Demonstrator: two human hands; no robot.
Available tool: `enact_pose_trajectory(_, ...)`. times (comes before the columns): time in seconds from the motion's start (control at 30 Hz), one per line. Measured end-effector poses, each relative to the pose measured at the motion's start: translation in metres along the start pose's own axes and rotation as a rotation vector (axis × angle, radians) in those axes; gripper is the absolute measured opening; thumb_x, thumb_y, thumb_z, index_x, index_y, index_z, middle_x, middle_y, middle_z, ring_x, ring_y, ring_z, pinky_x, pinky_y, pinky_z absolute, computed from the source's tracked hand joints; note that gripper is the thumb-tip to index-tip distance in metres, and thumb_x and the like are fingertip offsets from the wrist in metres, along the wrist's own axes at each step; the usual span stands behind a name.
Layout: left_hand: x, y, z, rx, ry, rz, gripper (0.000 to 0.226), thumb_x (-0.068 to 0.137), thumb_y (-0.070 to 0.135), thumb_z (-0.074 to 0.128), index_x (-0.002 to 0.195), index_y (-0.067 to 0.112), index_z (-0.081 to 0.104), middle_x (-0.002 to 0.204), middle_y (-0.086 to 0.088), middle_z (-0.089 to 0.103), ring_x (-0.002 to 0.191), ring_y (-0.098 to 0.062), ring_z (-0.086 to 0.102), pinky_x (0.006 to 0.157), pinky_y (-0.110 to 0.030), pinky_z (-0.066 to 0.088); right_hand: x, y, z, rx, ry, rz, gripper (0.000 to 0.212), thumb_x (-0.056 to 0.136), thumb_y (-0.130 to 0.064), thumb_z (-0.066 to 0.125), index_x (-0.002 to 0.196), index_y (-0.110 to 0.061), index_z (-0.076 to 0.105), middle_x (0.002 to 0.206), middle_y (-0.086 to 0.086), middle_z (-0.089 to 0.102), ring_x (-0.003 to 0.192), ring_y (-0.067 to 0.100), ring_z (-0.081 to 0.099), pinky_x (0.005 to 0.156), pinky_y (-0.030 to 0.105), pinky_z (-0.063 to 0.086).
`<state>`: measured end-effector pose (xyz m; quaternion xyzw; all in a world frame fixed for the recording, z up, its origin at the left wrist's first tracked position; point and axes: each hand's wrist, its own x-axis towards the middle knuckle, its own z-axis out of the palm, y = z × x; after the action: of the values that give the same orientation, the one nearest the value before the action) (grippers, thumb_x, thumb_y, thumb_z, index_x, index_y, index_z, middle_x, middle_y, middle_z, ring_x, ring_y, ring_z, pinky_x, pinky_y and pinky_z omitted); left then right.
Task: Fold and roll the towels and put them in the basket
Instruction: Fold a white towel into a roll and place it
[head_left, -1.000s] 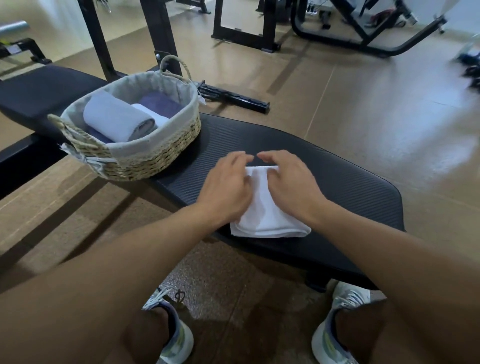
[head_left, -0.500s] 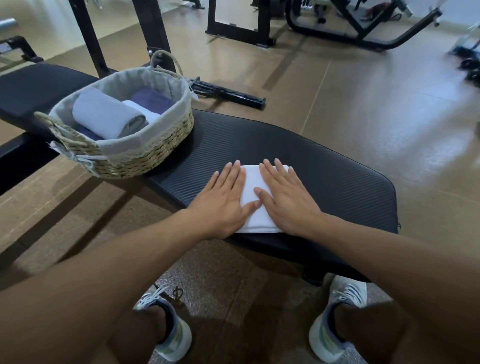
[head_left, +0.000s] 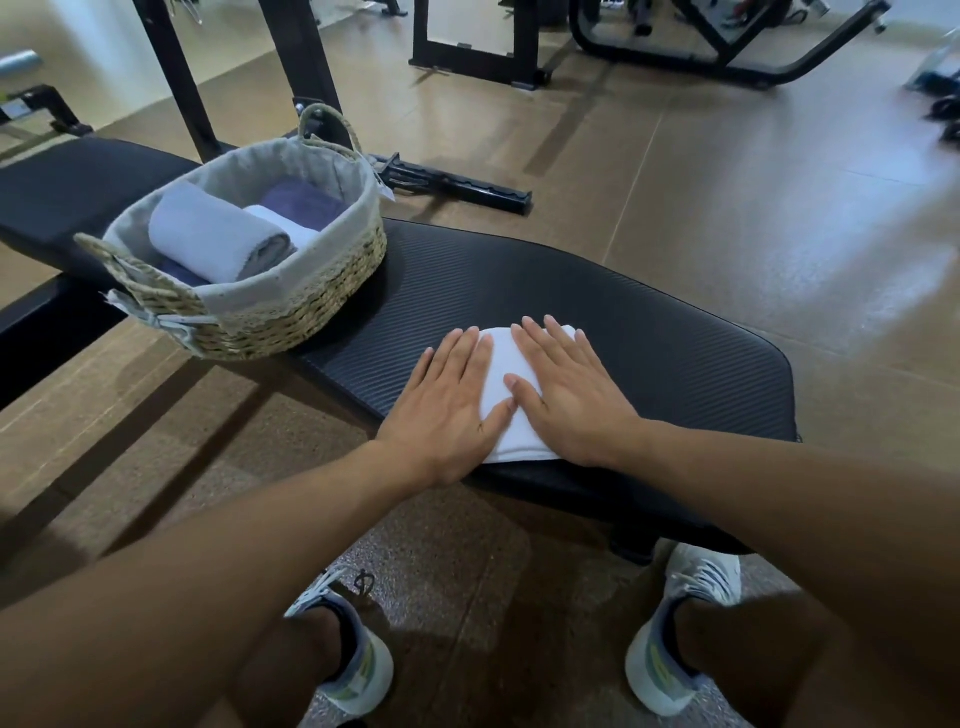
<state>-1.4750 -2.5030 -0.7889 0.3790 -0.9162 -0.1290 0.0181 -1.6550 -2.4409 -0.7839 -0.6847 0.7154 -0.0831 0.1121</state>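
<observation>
Pressing folded white towel (head_left: 498, 382) flat on bench (head_left: 649, 343): left hand (head_left: 447, 410), right hand (head_left: 569, 395), grips released, fingers straight; towel likely between palms.

There is only one view, and it is coming from a camera on the person's head. It is looking forward and steeply down, so the forearms are entering from the bottom edge and both shoes (head_left: 670, 634) are showing at the bottom edge. The bench (head_left: 649, 353) is lying close, across the middle of the picture. The wide lens is bending the edges. The floor (head_left: 727, 197) and the gym frames (head_left: 727, 57) farther off are filling the top.
</observation>
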Motion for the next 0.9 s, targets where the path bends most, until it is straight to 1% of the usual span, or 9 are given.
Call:
enact_pose_trajectory(0.2,0.004,0.001,-0.008,0.034,-0.059,-0.017,0.088,0.094,0.068,0.01,0.162,0.013,-0.003,0.171,-0.007,0.0,0.157,-0.021,-0.004,0.128,-0.042,0.004,0.004,0.002,-0.005,0.019,-0.103,0.011,0.068,0.106,-0.053,0.018,0.162,-0.021,-0.002,0.17,-0.006,-0.008,0.154,0.011,-0.017,0.126,0.041,-0.011)
enact_pose_trajectory(0.33,0.014,0.001,-0.036,0.017,-0.175,-0.016,0.101,0.09,0.076,0.039,0.162,0.013,0.006,0.169,-0.006,0.01,0.156,-0.022,0.007,0.126,-0.041,0.013,0.008,0.005,-0.021,0.059,-0.253,0.01,0.078,0.102,-0.062,0.025,0.162,-0.021,-0.005,0.169,-0.006,-0.013,0.154,0.012,-0.019,0.126,0.043,-0.009)
enact_pose_trajectory(0.43,0.016,-0.006,-0.052,-0.03,-0.23,-0.008,0.131,0.064,0.085,0.067,0.162,0.015,0.013,0.163,-0.001,0.024,0.149,-0.022,0.022,0.123,-0.039,0.023,0.005,0.009,-0.026,0.035,-0.286,-0.036,0.083,0.1,-0.068,0.025,0.162,-0.023,-0.008,0.169,-0.008,-0.015,0.153,0.011,-0.021,0.126,0.042,-0.008)
enact_pose_trajectory(0.5,0.012,-0.01,-0.05,-0.039,-0.225,0.003,0.142,0.055,0.088,0.07,0.162,0.016,0.01,0.161,0.0,0.025,0.146,-0.022,0.024,0.122,-0.042,0.025,0.003,0.01,-0.024,0.007,-0.26,-0.068,0.083,0.099,-0.07,0.021,0.161,-0.025,-0.009,0.169,-0.009,-0.016,0.153,0.01,-0.022,0.126,0.043,-0.007)
enact_pose_trajectory(0.57,0.011,-0.008,-0.045,-0.034,-0.225,-0.008,0.143,0.055,0.091,0.066,0.161,0.015,0.01,0.16,-0.001,0.025,0.145,-0.023,0.024,0.122,-0.042,0.025,0.003,0.012,-0.021,-0.014,-0.235,-0.09,0.082,0.099,-0.07,0.02,0.161,-0.025,-0.009,0.169,-0.009,-0.015,0.153,0.01,-0.021,0.126,0.042,-0.007)
enact_pose_trajectory(0.63,0.014,-0.001,-0.044,-0.054,-0.186,-0.061,0.126,0.066,0.092,0.054,0.16,0.015,0.021,0.155,-0.001,0.033,0.142,-0.023,0.03,0.119,-0.041,0.028,0.003,0.015,-0.02,0.004,-0.223,-0.104,0.081,0.099,-0.069,0.02,0.162,-0.026,-0.008,0.169,-0.01,-0.014,0.153,0.008,-0.022,0.126,0.039,-0.009)
enact_pose_trajectory(0.73,0.02,0.001,-0.043,-0.177,0.004,-0.141,0.072,0.094,0.07,0.04,0.145,0.02,0.05,0.136,-0.003,0.052,0.13,-0.024,0.045,0.11,-0.04,0.036,0.005,0.017,-0.023,0.099,-0.221,-0.099,0.081,0.099,-0.068,0.029,0.162,-0.028,-0.003,0.169,-0.012,-0.012,0.152,0.005,-0.02,0.127,0.039,-0.006)
enact_pose_trajectory(0.8,0.023,-0.001,-0.044,-0.181,0.073,-0.158,0.051,0.098,0.06,0.044,0.129,0.022,0.061,0.122,-0.001,0.06,0.12,-0.023,0.054,0.101,-0.04,0.042,0.009,0.015,-0.032,0.211,-0.191,-0.068,0.087,0.095,-0.064,0.049,0.162,-0.031,0.004,0.169,-0.012,-0.008,0.154,0.007,-0.014,0.127,0.038,-0.001)
enact_pose_trajectory(0.9,0.026,-0.004,-0.05,-0.309,-0.008,-0.241,0.042,0.091,0.061,0.059,0.101,0.022,0.067,0.1,0.004,0.07,0.097,-0.02,0.064,0.086,-0.041,0.052,0.013,0.015,-0.053,0.277,-0.052,0.061,0.098,0.082,-0.055,0.076,0.16,-0.035,0.02,0.168,-0.006,0.014,0.155,0.019,0.008,0.123,0.039,0.014)
